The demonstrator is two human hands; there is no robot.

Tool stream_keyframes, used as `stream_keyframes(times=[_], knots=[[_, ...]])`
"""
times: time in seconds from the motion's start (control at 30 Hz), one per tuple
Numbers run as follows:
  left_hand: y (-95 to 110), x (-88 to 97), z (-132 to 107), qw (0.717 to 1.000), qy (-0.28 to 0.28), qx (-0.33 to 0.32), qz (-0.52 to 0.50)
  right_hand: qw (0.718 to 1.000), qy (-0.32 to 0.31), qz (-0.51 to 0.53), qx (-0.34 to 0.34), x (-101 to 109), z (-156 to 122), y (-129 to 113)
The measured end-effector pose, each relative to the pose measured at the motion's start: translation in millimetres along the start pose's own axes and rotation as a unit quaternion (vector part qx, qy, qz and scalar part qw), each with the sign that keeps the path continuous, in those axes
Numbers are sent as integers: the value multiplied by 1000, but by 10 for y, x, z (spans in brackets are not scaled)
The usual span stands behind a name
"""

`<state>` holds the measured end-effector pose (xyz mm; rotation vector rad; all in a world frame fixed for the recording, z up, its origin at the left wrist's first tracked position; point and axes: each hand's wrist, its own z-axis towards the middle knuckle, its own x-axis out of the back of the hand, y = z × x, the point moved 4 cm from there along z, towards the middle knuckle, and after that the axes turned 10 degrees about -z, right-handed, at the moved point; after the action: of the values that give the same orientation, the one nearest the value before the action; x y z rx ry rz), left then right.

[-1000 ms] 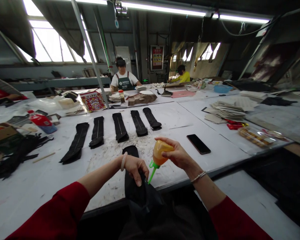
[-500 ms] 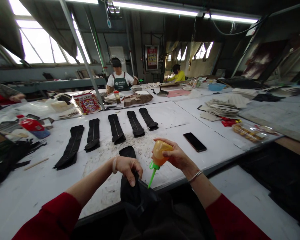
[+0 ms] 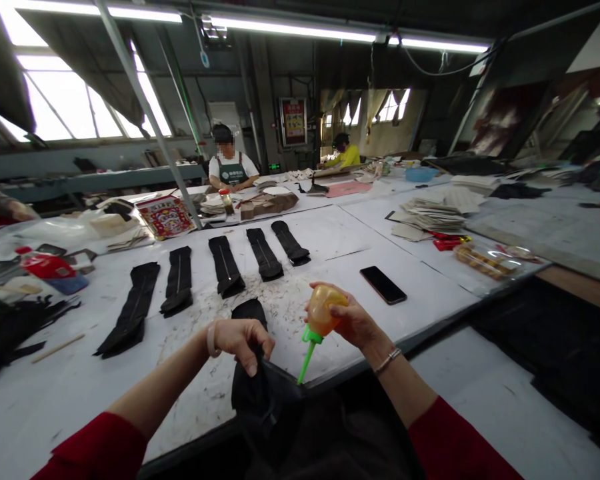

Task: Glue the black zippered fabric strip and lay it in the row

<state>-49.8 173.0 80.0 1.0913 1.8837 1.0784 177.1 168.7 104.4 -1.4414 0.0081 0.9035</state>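
My left hand [image 3: 245,343] pinches the edge of a black fabric piece [image 3: 263,397] at the table's near edge. Its lower part hangs over my lap and blends into dark cloth. In my right hand [image 3: 353,317] is a squeeze bottle [image 3: 325,310] of amber liquid, tipped nozzle-down. The tip of its green nozzle [image 3: 307,360] is at the fabric's right edge; whether it touches, I cannot tell. Another black strip [image 3: 250,310] lies partly behind my left hand. Beyond it, several black zippered pieces [image 3: 225,267] lie in a row.
A phone [image 3: 383,285] lies right of the bottle, near a pastry pack [image 3: 487,261] and stacked sheets [image 3: 427,217]. To the left are a thin stick [image 3: 57,349], black scraps [image 3: 20,333] and a red-and-blue container [image 3: 53,270]. A co-worker in an apron [image 3: 233,172] sits across the table.
The whole view has shifted slightly. The fabric edge between my left hand and the nozzle now looks straighter. Both hands keep their hold. The co-worker across has lowered a raised hand.
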Motion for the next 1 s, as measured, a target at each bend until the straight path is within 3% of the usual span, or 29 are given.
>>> stream_keyframes(times=[0.3,0.6,0.8,1.0], knots=[[56,-8,-9,997,10,-31,-65,998,42,37,18,163,-79,54],[-4,-30,87,986,62,-79,-137,985,144,89,9,373,-269,228],[-114,-15,230,970,91,-131,-183,953,250,173,12,489,-411,363],[-214,47,340,956,100,-166,-221,932,310,185,41,518,-469,278]])
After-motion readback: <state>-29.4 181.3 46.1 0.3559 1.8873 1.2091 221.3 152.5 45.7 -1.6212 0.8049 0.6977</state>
